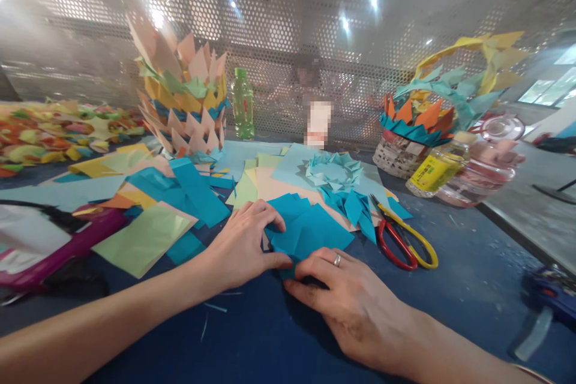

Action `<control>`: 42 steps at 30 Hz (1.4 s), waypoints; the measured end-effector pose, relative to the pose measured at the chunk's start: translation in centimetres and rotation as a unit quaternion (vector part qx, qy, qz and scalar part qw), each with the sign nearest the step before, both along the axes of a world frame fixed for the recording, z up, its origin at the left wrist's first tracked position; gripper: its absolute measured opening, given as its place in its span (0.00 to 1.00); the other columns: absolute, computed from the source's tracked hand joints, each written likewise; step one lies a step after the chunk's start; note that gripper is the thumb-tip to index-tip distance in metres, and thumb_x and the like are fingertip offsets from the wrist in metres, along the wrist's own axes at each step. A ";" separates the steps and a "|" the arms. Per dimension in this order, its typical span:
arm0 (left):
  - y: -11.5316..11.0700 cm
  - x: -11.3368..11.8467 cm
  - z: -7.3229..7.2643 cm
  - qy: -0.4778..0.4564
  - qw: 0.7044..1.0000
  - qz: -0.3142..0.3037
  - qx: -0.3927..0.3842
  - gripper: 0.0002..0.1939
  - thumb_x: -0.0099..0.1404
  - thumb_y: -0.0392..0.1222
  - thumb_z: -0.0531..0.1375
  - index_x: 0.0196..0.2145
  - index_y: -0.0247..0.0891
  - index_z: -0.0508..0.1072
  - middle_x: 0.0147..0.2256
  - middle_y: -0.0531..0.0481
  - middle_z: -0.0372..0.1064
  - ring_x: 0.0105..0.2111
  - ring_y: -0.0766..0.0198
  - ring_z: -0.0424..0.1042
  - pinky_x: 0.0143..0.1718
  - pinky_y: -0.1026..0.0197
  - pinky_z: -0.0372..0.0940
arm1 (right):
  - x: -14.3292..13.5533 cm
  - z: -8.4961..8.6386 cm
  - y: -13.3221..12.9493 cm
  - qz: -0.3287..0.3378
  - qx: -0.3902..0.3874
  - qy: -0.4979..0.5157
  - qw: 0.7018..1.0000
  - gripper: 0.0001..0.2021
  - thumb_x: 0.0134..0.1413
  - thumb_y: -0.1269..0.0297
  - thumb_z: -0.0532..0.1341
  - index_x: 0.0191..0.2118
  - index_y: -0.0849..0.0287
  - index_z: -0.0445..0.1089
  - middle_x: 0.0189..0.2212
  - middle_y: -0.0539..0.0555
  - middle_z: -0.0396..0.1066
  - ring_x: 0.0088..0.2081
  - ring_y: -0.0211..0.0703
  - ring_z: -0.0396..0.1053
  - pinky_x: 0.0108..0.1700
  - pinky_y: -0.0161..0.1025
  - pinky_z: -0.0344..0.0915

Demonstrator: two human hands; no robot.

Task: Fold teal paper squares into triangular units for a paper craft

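Blue paper sheets (315, 227) lie in a loose, overlapping stack in front of me. At the stack's left edge, my left hand (240, 246) grips the paper, its thumb low and its forefinger bent over the top. My right hand (355, 303), wearing a ring, has curled fingers pinching the near edge of the same paper. The two hands' fingertips almost meet there; what lies beneath them is partly hidden. Just behind the stack are folded blue paper pieces (353, 207) and a light-blue ring of folded paper points (333, 169).
Scissors (407, 240) with red and yellow handles lie to the right. A purple glue gun (76, 246) and pale green paper (146, 237) are at left; a blue glue gun (551, 297) sits far right. Behind stand a tall paper-petal stack (189, 102), a green bottle (243, 105) and a decorated basket (405, 153).
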State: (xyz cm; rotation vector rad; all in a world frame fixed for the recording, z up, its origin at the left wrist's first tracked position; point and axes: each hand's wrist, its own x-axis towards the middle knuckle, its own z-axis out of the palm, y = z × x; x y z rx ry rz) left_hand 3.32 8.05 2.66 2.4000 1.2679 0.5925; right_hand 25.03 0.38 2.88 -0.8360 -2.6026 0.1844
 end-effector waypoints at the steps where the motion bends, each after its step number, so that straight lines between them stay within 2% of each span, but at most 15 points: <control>1: 0.2 -0.1 -0.1 0.002 1.000 0.005 0.007 0.20 0.50 0.45 0.74 0.37 0.40 0.72 0.40 0.48 0.68 0.43 0.51 0.66 0.47 0.47 0.61 | 0.0 0.0 0.0 0.000 0.000 -0.002 1.000 0.17 0.63 0.78 0.53 0.52 0.63 0.74 0.43 0.58 0.74 0.45 0.47 0.69 0.48 0.45 0.71; 9: 1.1 -1.1 -0.1 0.023 0.998 0.002 0.062 0.12 0.59 0.43 0.68 0.37 0.40 0.70 0.40 0.50 0.69 0.43 0.53 0.66 0.47 0.49 0.62 | 0.0 0.5 -0.2 -0.002 0.000 -0.018 1.000 0.18 0.62 0.79 0.52 0.52 0.63 0.73 0.44 0.58 0.73 0.45 0.48 0.68 0.48 0.46 0.71; 13: 0.1 -0.7 0.7 0.043 0.993 -0.012 0.112 0.07 0.64 0.37 0.63 0.40 0.39 0.70 0.42 0.47 0.69 0.44 0.52 0.65 0.47 0.47 0.60 | 0.0 0.4 -0.2 -0.002 0.002 -0.018 1.000 0.17 0.63 0.78 0.53 0.51 0.63 0.74 0.44 0.58 0.73 0.45 0.47 0.68 0.47 0.45 0.70; 15: -1.1 -0.3 0.9 0.058 0.987 -0.057 0.141 0.08 0.67 0.31 0.57 0.43 0.39 0.70 0.47 0.45 0.68 0.47 0.51 0.64 0.49 0.46 0.58 | -0.1 0.2 -0.2 -0.006 0.003 -0.024 1.000 0.17 0.63 0.78 0.53 0.51 0.62 0.74 0.42 0.58 0.73 0.43 0.48 0.68 0.45 0.45 0.70; 16: -1.8 -0.2 0.9 0.069 0.981 -0.104 0.147 0.11 0.67 0.29 0.55 0.42 0.41 0.71 0.46 0.48 0.69 0.46 0.54 0.65 0.50 0.49 0.58 | -0.1 0.2 -0.2 -0.009 0.005 -0.027 1.000 0.16 0.63 0.77 0.53 0.50 0.62 0.74 0.41 0.58 0.72 0.42 0.48 0.68 0.44 0.45 0.70; 18: -3.2 0.1 0.5 0.093 0.967 -0.188 0.143 0.10 0.63 0.28 0.56 0.34 0.41 0.71 0.37 0.53 0.71 0.39 0.59 0.68 0.44 0.56 0.60 | -0.2 0.0 -0.3 -0.014 0.007 -0.030 0.999 0.15 0.63 0.77 0.53 0.47 0.62 0.75 0.38 0.57 0.71 0.40 0.47 0.67 0.42 0.44 0.69; 19: -3.8 0.1 0.2 0.100 0.963 -0.203 0.144 0.08 0.61 0.28 0.57 0.30 0.40 0.70 0.34 0.53 0.70 0.35 0.60 0.68 0.39 0.58 0.61 | -0.2 0.0 -0.3 -0.015 0.006 -0.032 0.999 0.14 0.62 0.77 0.54 0.46 0.62 0.75 0.38 0.56 0.71 0.40 0.47 0.66 0.42 0.44 0.69; 23: -5.4 -0.1 -0.5 0.144 0.964 -0.171 0.142 0.10 0.59 0.25 0.57 0.30 0.39 0.70 0.31 0.51 0.69 0.32 0.59 0.68 0.34 0.58 0.63 | -0.3 0.1 -0.5 -0.018 -0.005 -0.050 0.999 0.15 0.62 0.78 0.53 0.47 0.62 0.74 0.38 0.56 0.70 0.39 0.46 0.65 0.41 0.43 0.68; 27: -5.8 -0.2 -0.5 0.176 0.963 -0.136 0.152 0.10 0.60 0.25 0.56 0.32 0.38 0.71 0.32 0.49 0.70 0.33 0.58 0.70 0.32 0.59 0.64 | -0.4 0.3 -0.4 -0.020 -0.002 -0.039 0.999 0.15 0.63 0.77 0.52 0.47 0.62 0.73 0.37 0.57 0.70 0.39 0.47 0.66 0.42 0.43 0.68; 30: -6.0 -0.2 -0.4 0.195 0.958 -0.132 0.163 0.08 0.61 0.27 0.57 0.33 0.38 0.72 0.33 0.47 0.70 0.34 0.56 0.71 0.34 0.58 0.66 | -0.5 0.3 -0.3 -0.018 0.002 -0.023 1.000 0.15 0.62 0.78 0.52 0.46 0.63 0.74 0.36 0.57 0.71 0.38 0.46 0.66 0.40 0.42 0.69; 34: -6.2 -0.1 -0.5 0.210 0.948 -0.146 0.187 0.10 0.60 0.26 0.56 0.35 0.37 0.72 0.33 0.47 0.71 0.32 0.56 0.72 0.32 0.57 0.68 | 0.0 0.3 -0.1 -0.009 0.033 0.018 0.999 0.16 0.62 0.78 0.52 0.48 0.62 0.74 0.38 0.58 0.72 0.41 0.47 0.68 0.45 0.45 0.69; 36: -6.2 -0.2 -0.4 0.213 0.944 -0.147 0.206 0.13 0.59 0.24 0.55 0.37 0.37 0.72 0.34 0.47 0.71 0.32 0.56 0.72 0.31 0.56 0.68 | 0.5 0.2 0.5 -0.035 0.070 0.044 0.996 0.17 0.63 0.79 0.51 0.48 0.61 0.74 0.40 0.58 0.73 0.44 0.49 0.68 0.47 0.47 0.69; 38: -6.2 -0.2 -0.3 0.208 0.943 -0.148 0.216 0.15 0.57 0.23 0.55 0.39 0.38 0.71 0.34 0.47 0.71 0.32 0.56 0.72 0.30 0.56 0.68 | 1.2 -0.1 1.4 -0.091 0.098 0.056 0.989 0.19 0.62 0.81 0.50 0.49 0.60 0.74 0.43 0.59 0.72 0.46 0.50 0.68 0.48 0.50 0.68; 40: -6.2 -0.3 -0.1 0.203 0.944 -0.149 0.214 0.15 0.59 0.23 0.54 0.39 0.39 0.69 0.34 0.48 0.70 0.31 0.56 0.71 0.29 0.55 0.67 | 1.9 -0.6 2.4 -0.141 0.102 0.050 0.983 0.20 0.61 0.81 0.50 0.52 0.61 0.73 0.46 0.61 0.71 0.48 0.52 0.67 0.48 0.52 0.68; 42: -6.2 -0.2 0.1 0.206 0.945 -0.152 0.203 0.13 0.60 0.25 0.54 0.40 0.39 0.68 0.33 0.50 0.69 0.29 0.56 0.70 0.28 0.55 0.66 | 2.4 -1.1 3.3 -0.157 0.092 0.059 0.982 0.19 0.62 0.81 0.51 0.51 0.61 0.73 0.47 0.61 0.70 0.49 0.52 0.68 0.49 0.52 0.69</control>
